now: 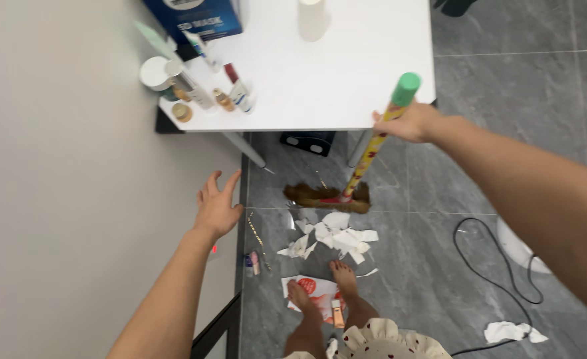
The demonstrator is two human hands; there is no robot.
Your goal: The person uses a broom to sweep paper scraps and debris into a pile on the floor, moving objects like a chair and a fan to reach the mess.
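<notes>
My right hand [410,123] grips the patterned yellow handle of a broom [373,149] just below its green cap. The brown bristle head [327,197] rests on the grey tiled floor under the edge of the white table [347,80]. A pile of torn white paper scraps [333,236] lies just in front of the bristles. My left hand [217,206] hangs free with fingers spread, near the white wall, holding nothing. My bare feet [327,292] stand behind the pile, on a red and white wrapper.
Small bottles and tubes [207,90], a blue box [197,18] and a white cup [312,18] stand on the table. A black cable [499,266] loops on the floor at right, beside a crumpled tissue [509,331]. A black scale [308,141] sits under the table.
</notes>
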